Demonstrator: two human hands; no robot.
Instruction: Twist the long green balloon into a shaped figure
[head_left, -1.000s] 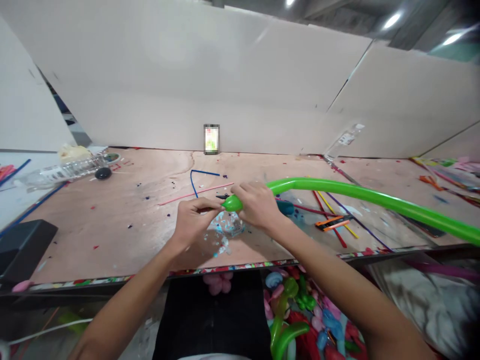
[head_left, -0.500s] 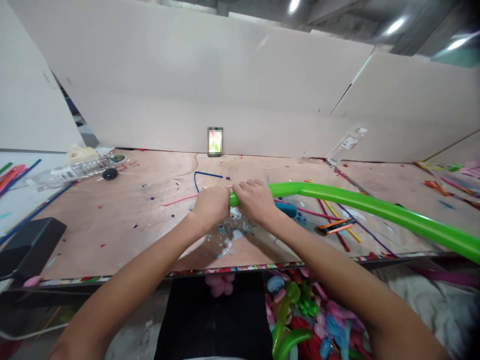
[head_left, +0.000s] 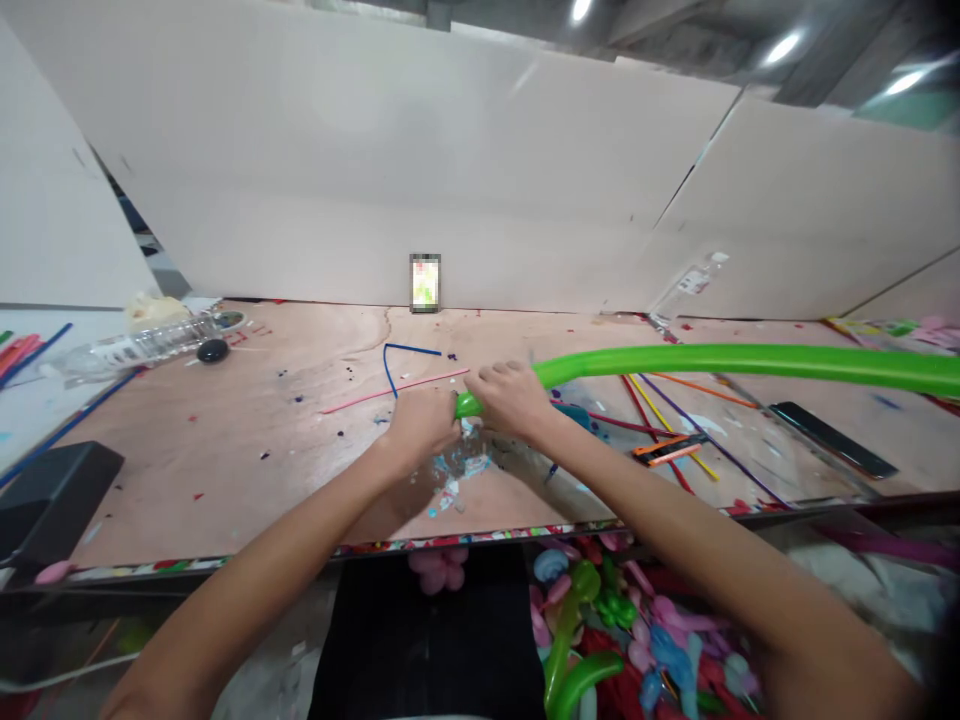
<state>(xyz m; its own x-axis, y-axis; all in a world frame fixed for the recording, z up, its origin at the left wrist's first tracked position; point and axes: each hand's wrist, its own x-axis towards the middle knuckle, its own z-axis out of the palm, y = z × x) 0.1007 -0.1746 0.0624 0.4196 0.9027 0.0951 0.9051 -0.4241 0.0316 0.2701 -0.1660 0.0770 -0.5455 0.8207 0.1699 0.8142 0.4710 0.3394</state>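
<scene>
A long inflated green balloon point(head_left: 720, 362) runs from my hands out past the right edge of the view. My left hand point(head_left: 426, 425) is closed around its near end. Close beside it, my right hand point(head_left: 510, 400) wraps the balloon too, and a short green piece shows between the two fists. Below my hands, blue and white scraps point(head_left: 461, 468) lie on the wooden table point(head_left: 247, 440). A teal object point(head_left: 574, 415) is partly hidden behind my right wrist.
An orange utility knife point(head_left: 670, 449) lies among thin uninflated balloons at right, near a dark phone point(head_left: 832, 440). A propped phone point(head_left: 425, 283) leans on the white wall. Plastic bottles point(head_left: 150, 342) and a black box point(head_left: 60, 500) are left; colourful balloons point(head_left: 637, 630) fill the space below the table.
The green balloon's far part has swung upward, uncovering the dark phone on the table. My hands have shifted only slightly and keep their hold.
</scene>
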